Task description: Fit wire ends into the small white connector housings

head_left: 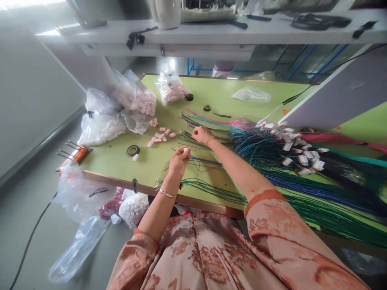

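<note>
Both hands are busy over the counter (113, 163), and here's the left hand (178, 162), closed in a fingertip pinch on a small white-and-orange connector (186, 151)! Just beyond it, the right hand (203, 135) curls its fingers in at the dark wires (193, 121); whether a strand is truly gripped there, I cannot tell, as the knuckles cover it.

So where's the danger? That pinch looks slim: a slip of thumb or finger could drop the connector among the strands. Those dark tips lie close together, fanned and overlapping, so picking up two at once, or the wrong one, seems a real risk. Watch the left wrist, too! Its bracelet (167, 194) sits near the green wires' ends (159, 184) by the front edge, and a careless sweep might snag them or drag them off. Over to the left, loose connectors (157, 139) lie scattered, easily knocked by an elbow or cuff. And that tangled bundle (252, 139) on the right? Tug one strand and its neighbours could follow.
</note>
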Demonstrator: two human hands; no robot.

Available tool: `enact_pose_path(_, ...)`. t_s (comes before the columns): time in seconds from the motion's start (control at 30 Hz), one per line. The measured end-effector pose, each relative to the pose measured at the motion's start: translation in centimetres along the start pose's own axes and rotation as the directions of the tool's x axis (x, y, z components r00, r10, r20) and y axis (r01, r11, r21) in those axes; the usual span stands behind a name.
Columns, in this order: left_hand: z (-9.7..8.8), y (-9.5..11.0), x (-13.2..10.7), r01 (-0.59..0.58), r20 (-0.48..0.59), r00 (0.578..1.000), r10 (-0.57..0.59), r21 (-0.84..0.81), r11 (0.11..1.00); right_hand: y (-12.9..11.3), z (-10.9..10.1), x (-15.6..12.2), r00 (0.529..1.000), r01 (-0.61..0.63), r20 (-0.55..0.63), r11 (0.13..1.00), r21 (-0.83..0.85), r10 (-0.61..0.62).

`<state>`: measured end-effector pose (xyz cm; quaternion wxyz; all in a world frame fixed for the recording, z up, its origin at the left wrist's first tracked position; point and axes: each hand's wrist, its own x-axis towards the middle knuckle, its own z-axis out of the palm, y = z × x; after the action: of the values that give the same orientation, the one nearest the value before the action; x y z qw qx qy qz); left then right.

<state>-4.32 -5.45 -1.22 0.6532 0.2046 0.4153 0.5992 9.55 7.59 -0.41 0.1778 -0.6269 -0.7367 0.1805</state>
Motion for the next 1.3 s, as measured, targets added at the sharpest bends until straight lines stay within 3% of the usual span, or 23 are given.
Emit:
enact_pose_path(0.27, -0.4, 0.0, 0.0, 0.016, 0.030, 0.999, -0.016, -0.011, 1.000, 1.6, 0.2, 0.7, 0.997, -0.028, -0.073, 1.000, 0.003, 0.028)
enact_pose_path(0.43, -0.2, 0.2, -0.3, 0.021, 0.032, 0.999, -0.021, -0.008, 1.000, 2.1, -0.5, 1.6, 0.981, -0.007, -0.186, 0.972, 0.236, 0.052)
enact_pose_path(0.6, -0.2, 0.4, -0.5, 0.024, 0.045, 0.999, -0.023, -0.015, 1.000, -0.4, -1.0, 2.0, 0.984, 0.116, -0.175, 0.893, 0.434, -0.042)
enact_pose_path(0.77, -0.2, 0.3, -0.3, 0.011, 0.050, 0.999, -0.009, -0.053, 0.999, -3.0, -2.1, -0.4, 0.974, 0.226, -0.148, 0.821, 0.524, -0.174)
enact_pose_path(1.0, 0.0, 0.1, -0.2, 0.030, 0.051, 0.998, -0.023, -0.137, 0.990, -2.7, -2.7, -5.9, 0.972, 0.226, -0.085, 0.758, 0.612, -0.221)
enact_pose_path(1.3, -0.2, 0.2, 0.0, 0.041, 0.067, 0.997, -0.032, -0.137, 0.990, -1.5, -1.0, -8.9, 0.963, 0.265, -0.080, 0.843, 0.467, -0.259)
